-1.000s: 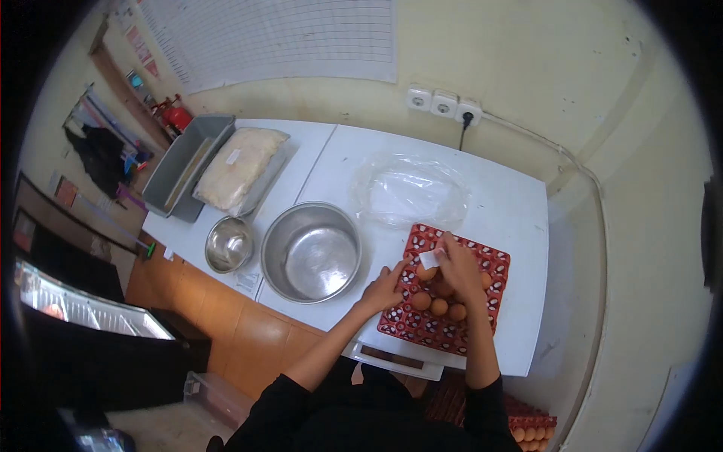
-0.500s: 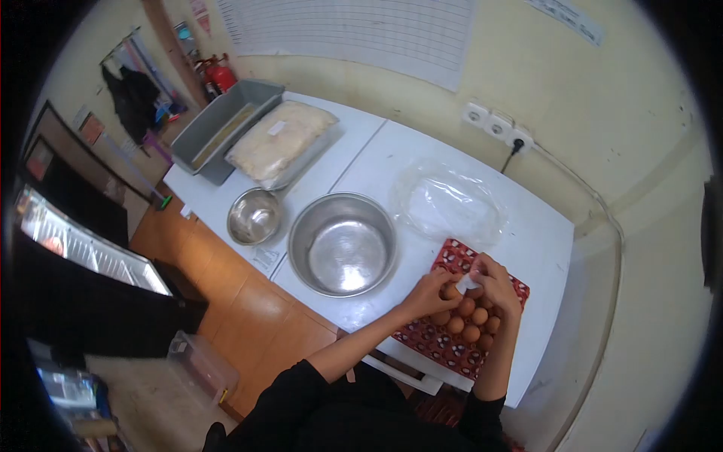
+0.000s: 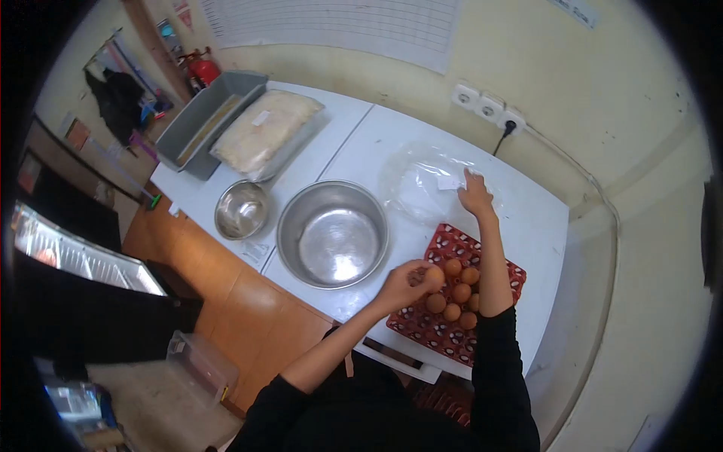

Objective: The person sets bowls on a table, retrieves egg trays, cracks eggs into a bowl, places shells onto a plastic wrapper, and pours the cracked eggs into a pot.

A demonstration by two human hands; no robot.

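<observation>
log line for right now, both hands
left hand: holds brown oval egg | right hand: at small white slip, over clear plastic bag | red plastic egg tray: partly filled

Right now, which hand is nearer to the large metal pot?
Left: the left hand holds an egg beside the pot; the right hand is farther away, over the plastic bag.

"What's the room like?"
"Pale wall (image 3: 587, 98), with a lined chart (image 3: 339, 22) and sockets (image 3: 488, 108) above the white table (image 3: 535, 203)."
"And the floor (image 3: 218, 301)?"
"Orange, catching a soft shine. A dark unit (image 3: 68, 324) stands left of it, perhaps a cabinet; it's too dim to tell."
</observation>
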